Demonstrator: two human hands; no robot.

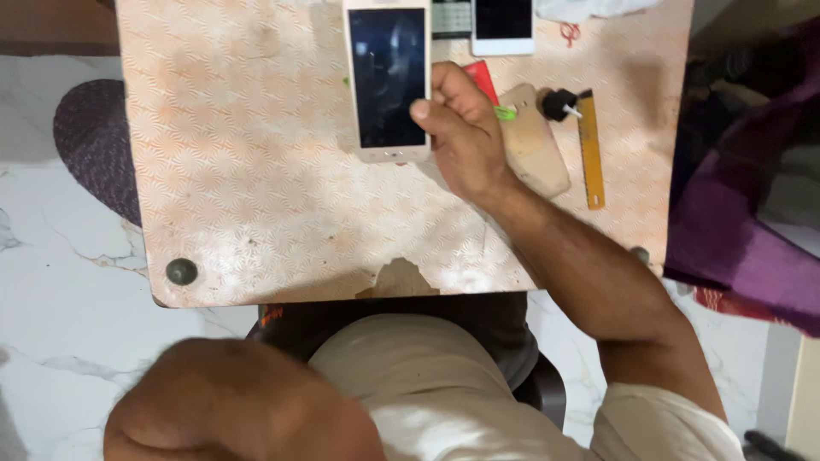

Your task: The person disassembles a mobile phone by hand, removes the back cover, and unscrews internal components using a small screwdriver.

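**Hand on a phone at a worn work table**

Marble floor, white with grey veins, lies under everything, with a dark round mat on it at the left. Over it stands the table, its orange-patterned top faded and chipped at the near edge, a dark round knob at its near left corner. Purple cloth hangs just beside the table's right edge.

Blurred and close to the camera at the bottom left, the left hand is off the table; whether it is open or closed cannot be told.

From the lower right a bare forearm reaches across the table to the right hand. That hand is curled, its thumb pressed against the right edge of the phone and the fingers bent in beside it. White-framed, with a dark screen facing up, the phone lies flat near the far middle of the table.

Beneath and right of the hand lies a tan back cover. A yellow ruler lies lengthwise just right of it, with a small black knob touching its far end. A second phone, also white, sits at the far edge. A red card and a small green piece peek out beside the knuckles.
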